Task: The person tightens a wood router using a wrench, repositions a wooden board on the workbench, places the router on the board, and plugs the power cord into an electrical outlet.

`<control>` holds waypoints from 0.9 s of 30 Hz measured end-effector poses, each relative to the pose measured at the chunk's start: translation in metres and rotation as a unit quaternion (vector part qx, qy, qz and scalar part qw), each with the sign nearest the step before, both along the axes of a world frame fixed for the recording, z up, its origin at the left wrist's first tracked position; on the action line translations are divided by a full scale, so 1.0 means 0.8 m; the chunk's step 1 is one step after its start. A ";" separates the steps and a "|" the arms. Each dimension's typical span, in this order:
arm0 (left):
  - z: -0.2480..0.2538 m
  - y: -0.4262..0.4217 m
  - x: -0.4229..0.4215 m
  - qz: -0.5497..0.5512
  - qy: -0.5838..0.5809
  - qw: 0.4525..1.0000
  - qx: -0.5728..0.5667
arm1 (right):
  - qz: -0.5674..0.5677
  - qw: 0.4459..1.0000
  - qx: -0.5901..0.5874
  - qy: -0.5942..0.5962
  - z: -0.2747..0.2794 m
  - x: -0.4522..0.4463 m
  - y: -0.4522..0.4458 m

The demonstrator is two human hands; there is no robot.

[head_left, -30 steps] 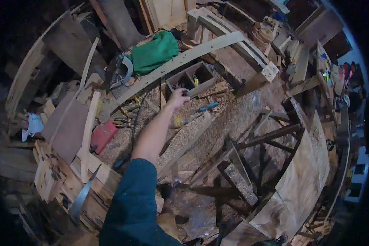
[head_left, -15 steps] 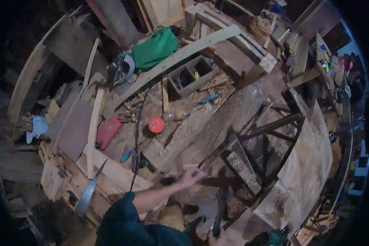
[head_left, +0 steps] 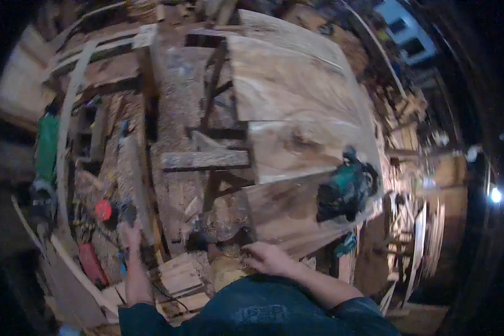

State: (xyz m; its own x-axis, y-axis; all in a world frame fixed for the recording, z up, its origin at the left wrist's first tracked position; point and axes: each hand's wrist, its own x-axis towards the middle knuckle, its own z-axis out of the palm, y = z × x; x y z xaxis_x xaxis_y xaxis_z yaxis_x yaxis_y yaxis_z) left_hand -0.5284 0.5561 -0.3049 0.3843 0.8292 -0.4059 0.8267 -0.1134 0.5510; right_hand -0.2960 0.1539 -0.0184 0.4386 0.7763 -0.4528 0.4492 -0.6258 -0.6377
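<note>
Floor (head_left: 176, 106) strewn with sawdust and wood scraps. Red round object (head_left: 103, 210) on it. Relative to that object: red case (head_left: 92, 266) nearer, wooden box (head_left: 99, 131) farther off, pale board (head_left: 133, 171) to right, green cloth (head_left: 47, 148) farther and left.

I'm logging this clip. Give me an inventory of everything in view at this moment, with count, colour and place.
Panel sections: several, brown wood, centre to right
Green tool: one, green and dark, on the panels
Crosswise board: one, greyish, left of the panels
Long curved piece: one, pale wood, left
Green cloth: one, green, far left
Round object: one, bright red, lower left
Red object: one, below the round one
Loose boards: several, pale, bottom centre-left
Lamp: one, white, far right
Background clutter: too blurred to count
Shirt: one, dark green, bottom
Left hand: one, bare, at a dark object, grip unclear
Right hand: one, bare, in front of the shirt
</note>
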 end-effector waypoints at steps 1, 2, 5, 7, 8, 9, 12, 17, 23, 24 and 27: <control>-0.020 0.017 -0.005 -0.014 0.040 0.999 0.018 | -0.038 0.998 -0.007 -0.044 0.017 0.019 -0.026; -0.035 0.033 -0.017 -0.022 0.083 0.996 0.039 | -0.099 0.993 -0.018 -0.059 0.032 0.035 -0.051; -0.015 0.018 0.008 -0.023 0.239 0.960 0.145 | -0.206 0.962 0.052 -0.174 0.074 0.074 -0.130; 0.011 -0.008 0.043 -0.028 0.138 0.973 0.185 | -0.255 0.933 0.058 -0.247 0.097 0.101 -0.180; 0.027 -0.028 0.066 -0.036 0.086 0.975 0.204 | -0.292 0.915 0.057 -0.273 0.101 0.112 -0.210; 0.042 -0.051 0.093 -0.012 0.010 0.978 0.209 | -0.329 0.894 0.057 -0.298 0.098 0.124 -0.242; 0.083 -0.144 0.177 0.059 -0.214 0.953 0.204 | -0.405 0.842 0.023 -0.355 0.082 0.156 -0.325; 0.223 -0.335 0.297 0.007 -0.268 0.928 0.260 | -0.438 0.850 0.073 -0.284 0.018 0.207 -0.436; 0.341 -0.556 0.384 -0.026 -0.214 0.970 0.109 | -0.408 0.902 0.096 -0.106 0.002 0.249 -0.490; 0.335 -0.573 0.391 -0.037 -0.252 0.963 0.085 | -0.392 0.908 0.104 -0.108 0.004 0.254 -0.494; 0.306 -0.609 0.414 -0.067 -0.345 0.936 0.015 | -0.358 0.917 0.131 -0.119 0.000 0.262 -0.503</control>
